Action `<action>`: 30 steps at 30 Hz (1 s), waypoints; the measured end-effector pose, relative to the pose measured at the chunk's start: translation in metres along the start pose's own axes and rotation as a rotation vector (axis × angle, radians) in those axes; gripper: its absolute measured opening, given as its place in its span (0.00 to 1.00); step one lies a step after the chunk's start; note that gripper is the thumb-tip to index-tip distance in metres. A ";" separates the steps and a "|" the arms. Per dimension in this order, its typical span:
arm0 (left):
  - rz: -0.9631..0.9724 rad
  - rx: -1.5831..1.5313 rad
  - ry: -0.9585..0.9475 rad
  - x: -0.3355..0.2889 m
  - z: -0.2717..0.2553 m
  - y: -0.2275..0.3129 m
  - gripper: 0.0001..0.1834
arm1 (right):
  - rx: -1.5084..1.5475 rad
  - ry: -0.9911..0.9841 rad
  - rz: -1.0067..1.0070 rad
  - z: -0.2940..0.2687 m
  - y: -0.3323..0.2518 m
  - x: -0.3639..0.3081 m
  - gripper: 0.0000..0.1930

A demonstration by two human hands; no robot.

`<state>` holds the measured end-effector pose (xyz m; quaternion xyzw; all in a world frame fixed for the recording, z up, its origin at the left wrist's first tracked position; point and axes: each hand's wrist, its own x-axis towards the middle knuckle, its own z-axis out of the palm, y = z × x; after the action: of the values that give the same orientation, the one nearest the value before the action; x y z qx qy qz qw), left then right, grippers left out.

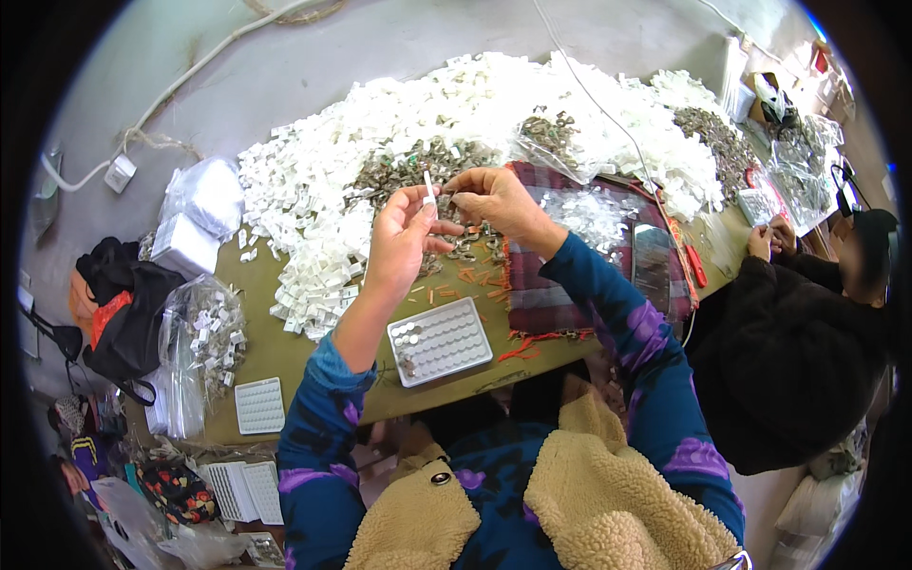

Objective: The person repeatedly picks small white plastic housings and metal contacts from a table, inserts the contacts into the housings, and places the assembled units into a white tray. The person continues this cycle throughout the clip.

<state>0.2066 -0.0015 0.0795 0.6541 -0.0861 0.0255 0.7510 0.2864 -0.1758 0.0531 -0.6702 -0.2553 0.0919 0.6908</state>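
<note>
My left hand [407, 233] is raised over the middle of the table, its thumb and fingers pinching a small white plastic piece [428, 184] that stands upright. Close beside it, my right hand [503, 202] has its fingertips pressed together, and whatever they hold is too small to make out. Under both hands lies a heap of small brownish metal parts [418, 163]. Nearer to me is a white tray [454, 347] with rows of small pockets; several small pieces sit in the pockets on its left side.
A large mound of white plastic pieces [313, 214] covers the table's back. On the right are a plaid cloth [546, 302] with clear bits, a red-handled tool [696, 267] and a person in dark clothes [788, 361]. Bags [204, 332] and a smaller tray [259, 407] stand left.
</note>
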 end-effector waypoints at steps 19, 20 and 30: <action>0.023 0.175 -0.023 0.004 0.006 -0.032 0.11 | 0.433 0.202 0.121 0.029 0.022 -0.021 0.07; 0.006 0.139 -0.011 0.003 0.004 -0.032 0.11 | 0.365 0.198 0.143 0.034 0.021 -0.019 0.08; -0.205 -0.411 0.275 -0.057 -0.048 -0.012 0.12 | -0.399 0.077 -0.132 0.006 0.007 0.022 0.08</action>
<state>0.1570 0.0485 0.0523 0.4837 0.0799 0.0200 0.8714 0.3038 -0.1599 0.0511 -0.7784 -0.2854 -0.0316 0.5583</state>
